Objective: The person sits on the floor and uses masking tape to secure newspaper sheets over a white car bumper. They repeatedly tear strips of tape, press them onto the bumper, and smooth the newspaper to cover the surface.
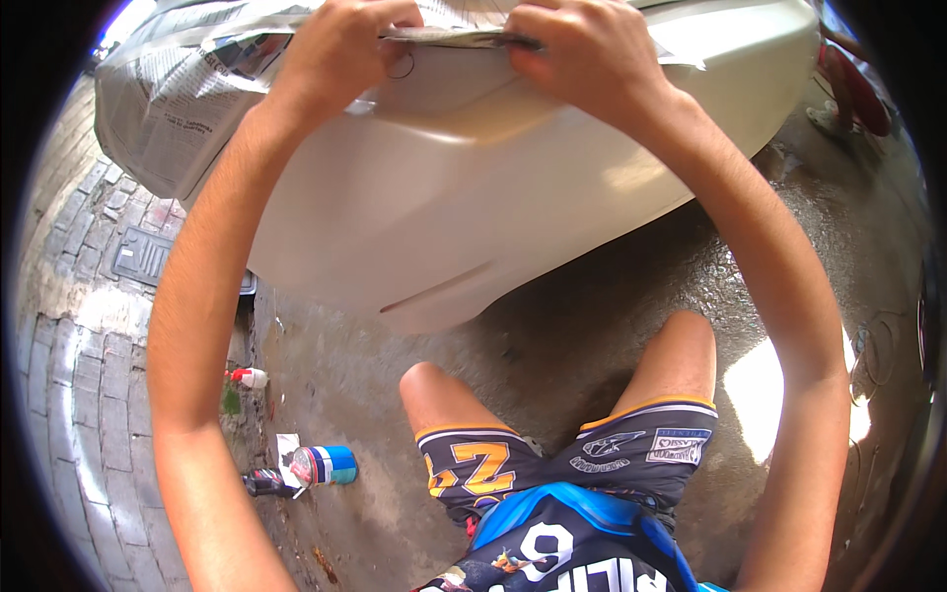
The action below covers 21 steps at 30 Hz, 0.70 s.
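A large cream-white painted car body panel (pixel 395 207), shaped like a bumper, curves across the upper half in front of me. Newspaper sheets (pixel 182 123) cover its left end and far side. Along the upper edge, my left hand (pixel 345 49) and my right hand (pixel 584 47) are closed with fingers bent, a short gap between them. A narrow folded newspaper edge (pixel 454 38) runs from one hand to the other, pinched at both ends. Just by the left fingers, a thin dark loop shows against the panel. My fingertips are partly hidden behind the paper.
A blue-banded can (pixel 333 465) stands at lower left beside a dark object (pixel 266 481). A red-and-white bottle (pixel 251 378) lies farther up. Grey paving (pixel 89 385) with a drain cover (pixel 141 256) borders the wet concrete. Another person's foot (pixel 831 119) shows far right.
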Motion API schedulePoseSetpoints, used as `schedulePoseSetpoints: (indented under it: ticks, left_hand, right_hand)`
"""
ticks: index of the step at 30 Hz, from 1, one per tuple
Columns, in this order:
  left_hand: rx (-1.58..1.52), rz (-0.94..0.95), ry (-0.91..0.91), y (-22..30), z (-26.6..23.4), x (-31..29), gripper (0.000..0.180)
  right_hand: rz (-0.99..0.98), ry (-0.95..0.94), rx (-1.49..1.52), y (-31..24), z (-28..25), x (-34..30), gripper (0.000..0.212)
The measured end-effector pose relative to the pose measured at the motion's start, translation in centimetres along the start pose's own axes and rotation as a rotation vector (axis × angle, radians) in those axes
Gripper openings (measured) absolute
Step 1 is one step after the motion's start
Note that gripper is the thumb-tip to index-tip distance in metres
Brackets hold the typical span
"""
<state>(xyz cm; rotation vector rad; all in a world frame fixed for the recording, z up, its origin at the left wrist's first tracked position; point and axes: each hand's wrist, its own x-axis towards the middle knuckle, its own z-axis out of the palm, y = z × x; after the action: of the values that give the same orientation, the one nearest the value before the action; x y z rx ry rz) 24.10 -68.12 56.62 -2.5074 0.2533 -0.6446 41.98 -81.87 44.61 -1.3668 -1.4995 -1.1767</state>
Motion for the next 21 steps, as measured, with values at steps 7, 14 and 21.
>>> schedulePoseSetpoints:
  ticks: [7,14,21]
  left_hand:
    - [0.048,0.047,0.024,-0.8,0.2,-0.3,0.004]
    - [0.123,0.094,0.033,-0.8,0.3,-0.8,0.007]
    - [0.127,-0.075,0.163,-0.4,-1.8,-3.1,0.015]
  right_hand:
    - [0.014,-0.027,0.117,-0.5,-0.9,0.3,0.006]
    - [0.003,-0.12,0.077,-2.4,0.3,1.0,0.01]
    - [0.174,-0.094,-0.083,-3.3,1.4,0.5,0.011]
